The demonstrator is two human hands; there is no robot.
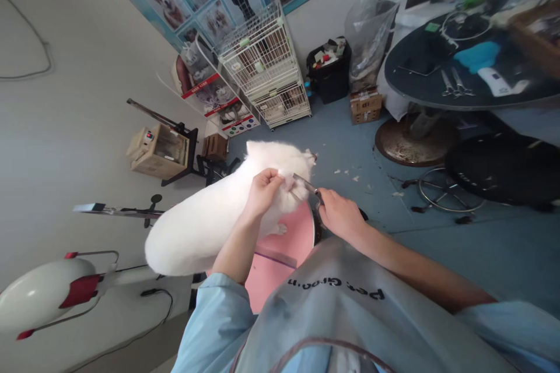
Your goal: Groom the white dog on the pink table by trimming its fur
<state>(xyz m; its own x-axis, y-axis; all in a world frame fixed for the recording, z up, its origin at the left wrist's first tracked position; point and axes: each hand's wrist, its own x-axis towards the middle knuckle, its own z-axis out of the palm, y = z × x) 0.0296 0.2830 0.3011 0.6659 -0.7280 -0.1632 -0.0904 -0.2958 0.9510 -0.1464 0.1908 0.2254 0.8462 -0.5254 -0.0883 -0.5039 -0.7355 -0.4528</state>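
A white-coated dog [205, 221] stands on a round pink grooming table [262, 288], its head toward the far right. My left hand [263, 189] is closed in a pinch on the dog's ear [287, 182], whose pinkish inside shows. In my right hand [341, 214] is a pair of scissors [306, 183], with the blades pointing left against the fur beside that ear. Whether the blades are apart is too small to tell. A comb with a purple edge [276, 256] lies on the table by the dog's paw.
At right stands a dark round table [420, 84] with scissors and a blue-and-white brush-like tool [481, 67]. Below it is a black wheeled stool [503, 169]. White cages [266, 58] and a black bin [330, 73] line the wall. A white dryer [48, 291] is at left.
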